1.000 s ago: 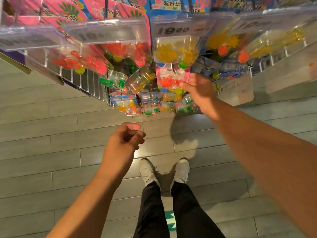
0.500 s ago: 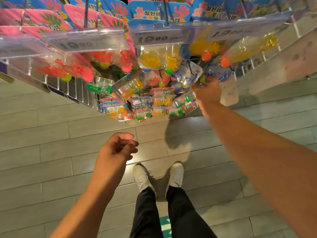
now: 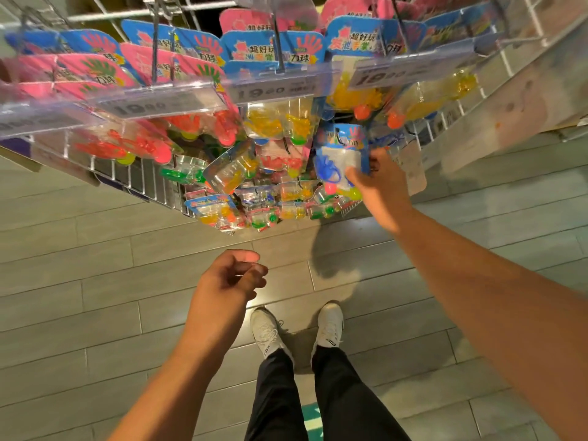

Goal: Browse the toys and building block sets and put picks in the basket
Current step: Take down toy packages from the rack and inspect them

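Rows of blister-packed sticky-hand toys hang from hooks on a wire rack [image 3: 127, 183], with pink and blue header cards. My right hand [image 3: 378, 186] grips one blue-carded toy pack [image 3: 342, 157] holding a blue hand toy, low on the rack among the other packs. My left hand [image 3: 229, 281] hovers below the rack with loosely curled fingers and nothing in it. No basket is in view.
Clear price-tag holders [image 3: 273, 87] marked 19.90 stick out over the packs. A pale shelf panel [image 3: 496, 106] runs along the right. Grey plank floor lies below, with my white shoes [image 3: 267, 332] and dark trousers.
My right hand shifted right across the hanging packs and took hold of a blue-carded pack. The view tilted up, showing more of the rack. My left hand stayed about where it was.
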